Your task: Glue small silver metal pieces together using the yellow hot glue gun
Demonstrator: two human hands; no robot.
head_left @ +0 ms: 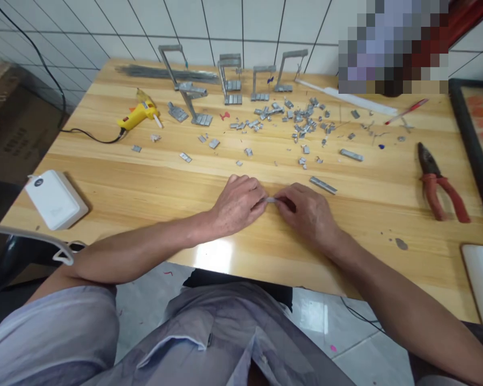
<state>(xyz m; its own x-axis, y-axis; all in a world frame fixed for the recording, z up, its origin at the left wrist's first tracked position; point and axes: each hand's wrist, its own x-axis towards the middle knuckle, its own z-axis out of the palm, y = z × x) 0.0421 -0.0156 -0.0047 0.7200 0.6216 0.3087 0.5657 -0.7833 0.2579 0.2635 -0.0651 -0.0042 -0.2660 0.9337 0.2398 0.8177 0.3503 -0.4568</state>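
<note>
Between my two hands, low over the front middle of the table, is a small thin grey strip [270, 200]. The fingers of my left hand [241, 201] pinch its left end, and those of my right hand [306, 209] close on its right end. Most of the strip is hidden by the fingers. Just beyond my right hand lies a flat grey metal-looking bar [322, 185], with a shorter grey bar [351, 155] farther back. Small grey cut pieces [306, 123] are scattered past my hands.
Several grey angled frames [201, 118] stand at the back beside a bundle of thin rods [165, 73]. A yellow glue gun [140, 115] and a white box-shaped device [56, 199] are on the left. Red-handled pliers [437, 182], a red pen [406, 111] and a white strip [360, 101] lie right.
</note>
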